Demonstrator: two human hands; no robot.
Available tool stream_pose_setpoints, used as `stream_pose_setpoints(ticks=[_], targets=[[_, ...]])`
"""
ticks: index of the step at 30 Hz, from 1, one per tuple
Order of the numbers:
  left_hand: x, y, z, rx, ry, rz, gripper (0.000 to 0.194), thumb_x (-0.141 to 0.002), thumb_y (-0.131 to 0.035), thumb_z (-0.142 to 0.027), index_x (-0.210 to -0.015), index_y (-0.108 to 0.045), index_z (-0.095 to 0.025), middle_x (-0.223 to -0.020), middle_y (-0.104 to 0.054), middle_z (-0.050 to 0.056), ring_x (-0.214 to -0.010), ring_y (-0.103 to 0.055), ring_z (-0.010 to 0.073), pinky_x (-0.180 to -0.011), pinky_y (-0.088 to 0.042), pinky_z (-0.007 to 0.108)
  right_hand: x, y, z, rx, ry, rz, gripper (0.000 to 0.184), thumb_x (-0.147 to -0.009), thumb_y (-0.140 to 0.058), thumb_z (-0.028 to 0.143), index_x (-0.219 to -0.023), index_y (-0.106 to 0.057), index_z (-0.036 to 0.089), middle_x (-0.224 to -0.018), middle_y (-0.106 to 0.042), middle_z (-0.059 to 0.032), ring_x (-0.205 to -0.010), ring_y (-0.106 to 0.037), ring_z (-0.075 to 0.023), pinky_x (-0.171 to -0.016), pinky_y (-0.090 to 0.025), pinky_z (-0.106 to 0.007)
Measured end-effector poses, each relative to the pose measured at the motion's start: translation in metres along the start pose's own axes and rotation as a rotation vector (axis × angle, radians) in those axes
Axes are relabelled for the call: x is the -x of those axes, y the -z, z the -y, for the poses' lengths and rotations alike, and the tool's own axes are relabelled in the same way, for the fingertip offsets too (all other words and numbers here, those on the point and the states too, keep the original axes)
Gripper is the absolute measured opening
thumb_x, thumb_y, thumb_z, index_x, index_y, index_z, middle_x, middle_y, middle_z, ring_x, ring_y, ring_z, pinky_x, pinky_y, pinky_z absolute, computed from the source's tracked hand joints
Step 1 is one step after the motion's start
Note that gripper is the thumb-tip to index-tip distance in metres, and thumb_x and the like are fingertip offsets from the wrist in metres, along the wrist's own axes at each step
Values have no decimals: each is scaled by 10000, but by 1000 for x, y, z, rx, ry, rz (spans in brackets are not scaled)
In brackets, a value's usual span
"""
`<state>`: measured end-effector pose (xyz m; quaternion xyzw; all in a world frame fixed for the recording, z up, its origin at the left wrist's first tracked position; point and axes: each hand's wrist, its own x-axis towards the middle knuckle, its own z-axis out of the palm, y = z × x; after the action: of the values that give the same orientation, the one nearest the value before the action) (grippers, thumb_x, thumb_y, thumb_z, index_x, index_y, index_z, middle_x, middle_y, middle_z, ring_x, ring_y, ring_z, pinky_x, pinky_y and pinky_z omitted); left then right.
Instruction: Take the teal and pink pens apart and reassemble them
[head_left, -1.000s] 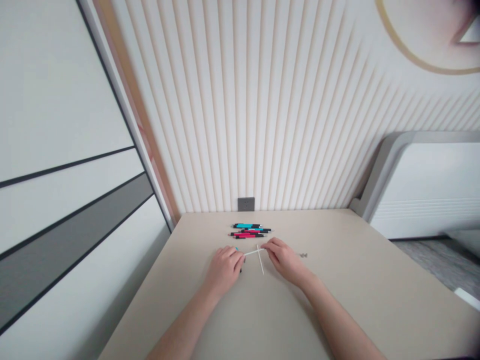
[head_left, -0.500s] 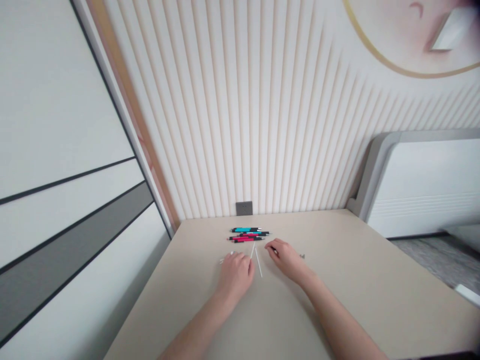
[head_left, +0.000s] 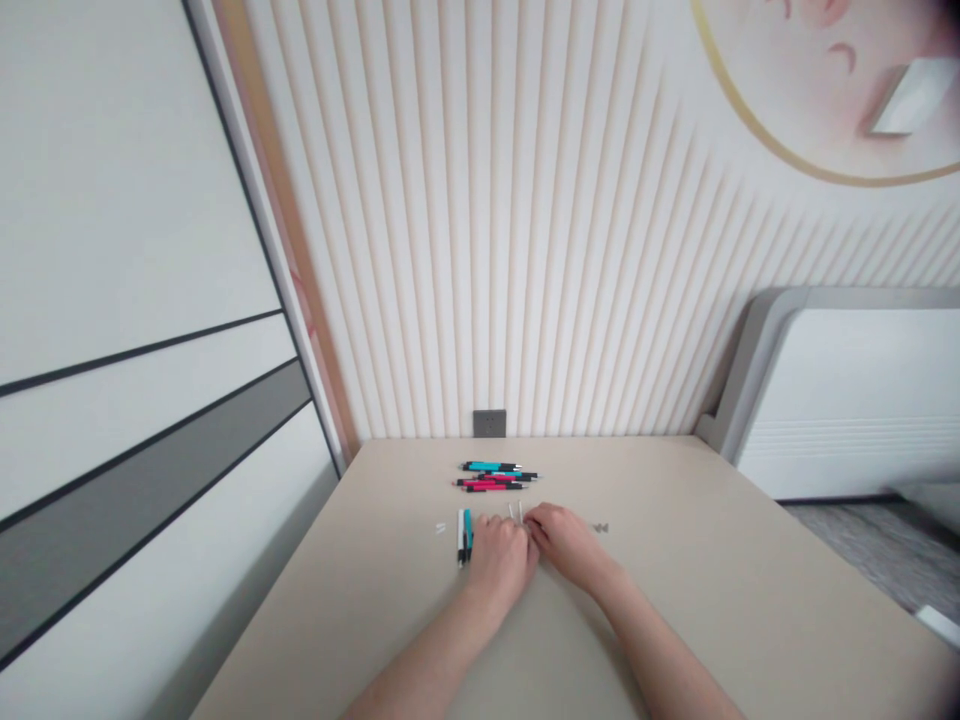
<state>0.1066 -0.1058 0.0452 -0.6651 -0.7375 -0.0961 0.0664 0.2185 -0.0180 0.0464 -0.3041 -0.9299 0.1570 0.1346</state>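
Observation:
My left hand [head_left: 500,561] and my right hand [head_left: 566,546] rest close together on a beige table [head_left: 697,560], fingers meeting. Two thin white sticks [head_left: 516,513] poke out above the fingers, and their lower parts are hidden. Just left of my left hand lie a white pen [head_left: 460,537] and a teal pen [head_left: 468,533], side by side. Further forward is a small pile of pink, teal and black pens [head_left: 491,476]. Small white bits [head_left: 440,528] lie left of the pens, and small grey metal parts [head_left: 600,527] lie right of my right hand.
A grey wall socket [head_left: 489,423] sits above the table's far edge against a ribbed cream wall [head_left: 525,250]. Panelled wardrobe doors [head_left: 135,300] stand along the left side, and a white upholstered bed end [head_left: 847,400] stands at the right.
My hands have come together around the white sticks, which earlier lay crossed on the table. A white pen and a teal pen now lie left of my left hand.

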Motion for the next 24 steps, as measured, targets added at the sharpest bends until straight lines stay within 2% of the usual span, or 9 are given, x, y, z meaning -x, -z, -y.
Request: stream_pose_setpoints(ticks=[3,5,7,10,13,17,18,24], targets=[[6,7,4,14,-12,-37,269,-901,-490,-292,-835,-694,-130,-827,-689,119,-860,-622,287,-815,-418,450,1,1,0,32,-3,17,257,-928,-423,159,-837,-662,173,-872,-685,-67,-849,-637,-174,-718,-381,-225],[11,17,16,44,-33,-79,270,-903,-510,-352,-838,-678,-151,-850,-678,102,-883,-609,284,-824,-417,446,1,3,2,52,8,22,267,-936,-419,170,-832,-665,183,-870,-682,-57,-838,-635,-169,-714,-378,-225],[14,31,38,72,-46,-109,260,-920,-495,-347,-825,-658,-168,-873,-662,83,-888,-598,263,-822,-419,422,2,4,5,68,15,24,282,-947,-411,184,-839,-671,192,-880,-681,-52,-836,-632,-165,-719,-378,-226],[18,49,78,95,-115,-96,220,-931,-501,-348,-930,-651,-186,-961,-647,69,-942,-585,243,-839,-423,387,2,4,11,72,17,40,292,-959,-404,200,-894,-689,200,-923,-681,-57,-873,-632,-167,-757,-386,-225],[23,52,105,84,-183,-24,355,-872,-591,-463,-1112,-630,-205,-1031,-632,72,-978,-576,257,-859,-431,389,2,2,15,54,17,51,291,-964,-405,206,-975,-696,212,-954,-680,-59,-915,-632,-171,-798,-392,-224],[34,41,109,103,-256,56,637,-738,-679,-606,-1261,-566,-259,-1064,-602,68,-978,-570,272,-861,-446,402,2,-1,18,33,13,49,295,-962,-405,195,-1016,-694,228,-967,-673,-52,-909,-634,-163,-792,-401,-217],[37,38,107,109,-270,65,657,-732,-684,-608,-1279,-554,-267,-1070,-596,67,-980,-567,271,-870,-446,406,2,-2,19,33,13,55,292,-958,-410,191,-1022,-693,230,-972,-670,-51,-908,-633,-161,-788,-402,-215],[38,29,106,120,-304,105,546,-791,-675,-485,-1281,-563,-271,-1184,-553,89,-1065,-549,280,-922,-450,411,1,-7,21,45,13,85,287,-961,-418,219,-979,-705,223,-955,-651,-51,-887,-635,-165,-783,-407,-221]])
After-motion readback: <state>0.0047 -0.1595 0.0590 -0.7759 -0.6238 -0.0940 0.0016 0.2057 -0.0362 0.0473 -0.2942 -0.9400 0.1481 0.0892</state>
